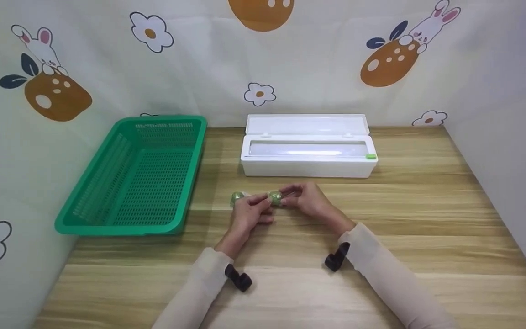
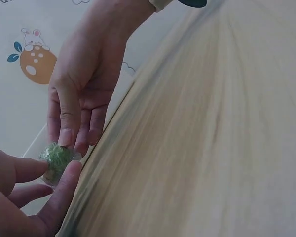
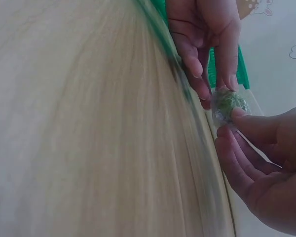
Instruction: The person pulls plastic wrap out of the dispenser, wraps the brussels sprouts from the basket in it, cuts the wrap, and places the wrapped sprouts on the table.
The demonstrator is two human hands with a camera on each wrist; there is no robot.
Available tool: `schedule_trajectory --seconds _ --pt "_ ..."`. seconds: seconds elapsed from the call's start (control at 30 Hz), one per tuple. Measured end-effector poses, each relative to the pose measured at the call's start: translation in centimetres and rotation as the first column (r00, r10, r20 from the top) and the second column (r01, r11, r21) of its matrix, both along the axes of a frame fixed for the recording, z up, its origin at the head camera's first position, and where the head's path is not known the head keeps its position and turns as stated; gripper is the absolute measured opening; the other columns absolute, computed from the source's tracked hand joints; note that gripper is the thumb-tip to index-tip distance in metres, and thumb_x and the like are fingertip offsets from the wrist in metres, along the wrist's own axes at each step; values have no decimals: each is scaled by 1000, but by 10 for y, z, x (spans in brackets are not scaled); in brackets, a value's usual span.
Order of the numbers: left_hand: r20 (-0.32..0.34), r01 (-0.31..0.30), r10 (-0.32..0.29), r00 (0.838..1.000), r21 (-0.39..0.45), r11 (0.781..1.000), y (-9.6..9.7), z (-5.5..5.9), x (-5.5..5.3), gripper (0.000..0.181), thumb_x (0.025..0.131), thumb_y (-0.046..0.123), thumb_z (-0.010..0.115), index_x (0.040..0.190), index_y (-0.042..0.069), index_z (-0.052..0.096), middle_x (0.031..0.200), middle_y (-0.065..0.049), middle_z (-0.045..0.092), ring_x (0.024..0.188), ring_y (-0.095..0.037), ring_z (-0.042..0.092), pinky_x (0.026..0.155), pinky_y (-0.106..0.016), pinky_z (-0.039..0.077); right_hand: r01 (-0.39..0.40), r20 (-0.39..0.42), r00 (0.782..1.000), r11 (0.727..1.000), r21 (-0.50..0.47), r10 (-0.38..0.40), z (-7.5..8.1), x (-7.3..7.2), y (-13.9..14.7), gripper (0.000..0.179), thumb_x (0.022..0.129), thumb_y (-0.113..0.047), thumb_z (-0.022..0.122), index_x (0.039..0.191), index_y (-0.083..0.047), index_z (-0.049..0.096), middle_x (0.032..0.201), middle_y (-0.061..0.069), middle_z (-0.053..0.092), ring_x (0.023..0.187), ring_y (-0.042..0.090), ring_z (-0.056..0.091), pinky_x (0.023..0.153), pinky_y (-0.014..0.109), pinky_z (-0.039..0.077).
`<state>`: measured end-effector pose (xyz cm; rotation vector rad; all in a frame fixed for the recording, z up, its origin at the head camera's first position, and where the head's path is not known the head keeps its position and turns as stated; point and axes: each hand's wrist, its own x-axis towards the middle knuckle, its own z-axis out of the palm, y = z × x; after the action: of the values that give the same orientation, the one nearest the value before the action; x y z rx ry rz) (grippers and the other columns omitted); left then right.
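Note:
A small green bundle in clear plastic wrap [image 1: 275, 197] is held between my two hands over the middle of the table. From its left side, my left hand [image 1: 248, 214] pinches it between thumb and fingers. On the other side, my right hand [image 1: 309, 200] pinches it too; the right wrist view shows that thumb on the shiny wrapped bundle [image 3: 229, 104]. What is inside the wrap is too small to tell. Just behind the left hand's fingers lies a second green wrapped bundle [image 1: 237, 197], partly hidden by that hand.
A green slotted plastic basket [image 1: 187, 183] stands on the left of the wooden table [image 1: 427, 201]. At the back, a white cling film dispenser [image 1: 308, 168] has its lid raised and a green slider at its right end. Patterned cloth [image 1: 208, 59] hangs behind and beside the table.

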<state>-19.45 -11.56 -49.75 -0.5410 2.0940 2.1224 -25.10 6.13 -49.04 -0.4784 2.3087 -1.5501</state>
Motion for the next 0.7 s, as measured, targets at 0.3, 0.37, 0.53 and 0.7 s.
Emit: schedule_trajectory --seconds 0.3,0.37,0.53,0.7 --pt "-43 -22 20 999 -46 999 4 0 2 36 95 7 66 130 -4 63 99 -25 75 61 -13 72 59 -31 62 -6 -31 999 999 35 8 -3 -3 -2 28 85 0 76 112 4 72 107 20 75 90 15 71 74 19 56" --pt "-58 -19 15 998 -62 998 5 0 2 36 95 7 67 129 -4 63 97 -25 75 60 -14 72 58 -30 62 -5 -39 999 999 44 7 -3 -3 -2 27 85 0 76 112 4 72 107 20 75 91 16 72 75 19 56" --pt "-67 -10 -5 998 -214 977 9 3 -1 33 93 12 70 125 2 68 105 -21 75 67 -17 75 62 -27 61 24 -9 1000 999 31 -24 -5 -5 -1 29 85 2 74 114 5 71 110 21 74 94 19 73 79 22 59" --pt "-87 -20 -13 996 -370 929 12 7 -6 25 90 17 74 114 7 75 115 -15 74 95 -21 75 79 -29 61 51 37 998 998 22 -52 -3 -5 1 29 87 2 72 116 4 70 114 21 74 93 16 73 79 22 59"
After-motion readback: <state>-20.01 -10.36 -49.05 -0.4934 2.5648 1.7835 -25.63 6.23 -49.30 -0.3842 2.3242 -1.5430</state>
